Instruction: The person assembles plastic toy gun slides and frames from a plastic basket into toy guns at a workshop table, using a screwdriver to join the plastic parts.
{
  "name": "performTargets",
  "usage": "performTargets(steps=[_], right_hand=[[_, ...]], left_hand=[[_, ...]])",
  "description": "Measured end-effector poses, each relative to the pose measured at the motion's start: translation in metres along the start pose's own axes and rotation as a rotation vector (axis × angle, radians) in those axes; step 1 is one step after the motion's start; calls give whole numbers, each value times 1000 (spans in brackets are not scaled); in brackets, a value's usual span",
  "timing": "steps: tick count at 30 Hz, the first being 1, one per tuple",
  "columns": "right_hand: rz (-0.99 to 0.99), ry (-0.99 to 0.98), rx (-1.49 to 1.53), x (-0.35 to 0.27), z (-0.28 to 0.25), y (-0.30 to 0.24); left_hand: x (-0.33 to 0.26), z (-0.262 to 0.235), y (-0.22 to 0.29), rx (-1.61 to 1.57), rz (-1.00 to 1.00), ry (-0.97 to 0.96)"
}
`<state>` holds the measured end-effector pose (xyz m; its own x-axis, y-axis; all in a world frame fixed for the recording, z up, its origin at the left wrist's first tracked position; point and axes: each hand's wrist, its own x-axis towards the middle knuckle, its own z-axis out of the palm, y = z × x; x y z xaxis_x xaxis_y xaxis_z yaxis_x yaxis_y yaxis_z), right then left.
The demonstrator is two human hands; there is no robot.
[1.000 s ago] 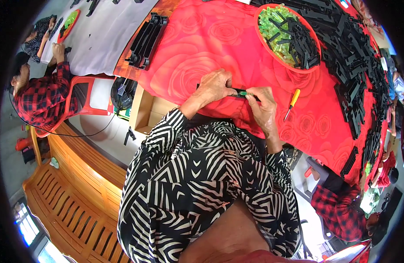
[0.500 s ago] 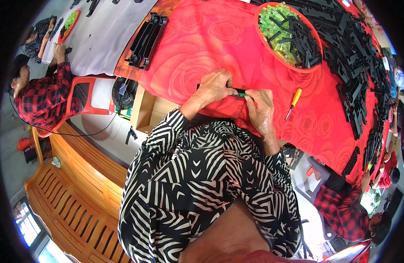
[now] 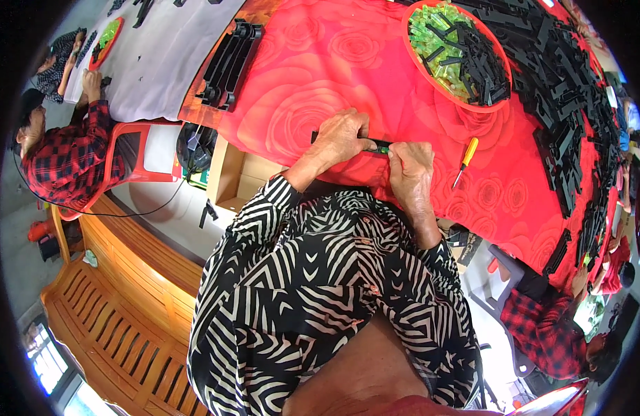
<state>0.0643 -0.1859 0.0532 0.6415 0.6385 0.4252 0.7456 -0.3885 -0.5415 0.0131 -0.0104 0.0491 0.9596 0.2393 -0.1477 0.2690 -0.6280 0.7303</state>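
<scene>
Bare red cloth (image 3: 313, 90) ahead; screwdriver (image 3: 465, 159), tray (image 3: 465, 104), black-part heap (image 3: 569, 104) rightward.

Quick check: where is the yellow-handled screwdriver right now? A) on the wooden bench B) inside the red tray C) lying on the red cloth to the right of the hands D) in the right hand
C: the yellow-handled screwdriver lies on the red cloth, apart from the right hand, outside the red tray.
</scene>
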Motion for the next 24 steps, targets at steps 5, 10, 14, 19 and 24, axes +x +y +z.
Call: performTargets(steps=[5, 10, 14, 19, 24], right_hand=[[-8, -90, -46, 7, -1, 2], [-3, -121, -1, 10, -6, 3], [14, -120, 14, 13, -8, 1], [30, -95, 74, 10, -5, 4], [20, -142, 27, 12, -5, 2]], left_hand=[[2, 4, -4, -36, 21, -1], [2, 5, -4, -31, 39, 24], [3, 3, -2, -42, 25, 3], [2, 1, -7, -67, 82, 2], [2, -6, -17, -188, 109, -81]])
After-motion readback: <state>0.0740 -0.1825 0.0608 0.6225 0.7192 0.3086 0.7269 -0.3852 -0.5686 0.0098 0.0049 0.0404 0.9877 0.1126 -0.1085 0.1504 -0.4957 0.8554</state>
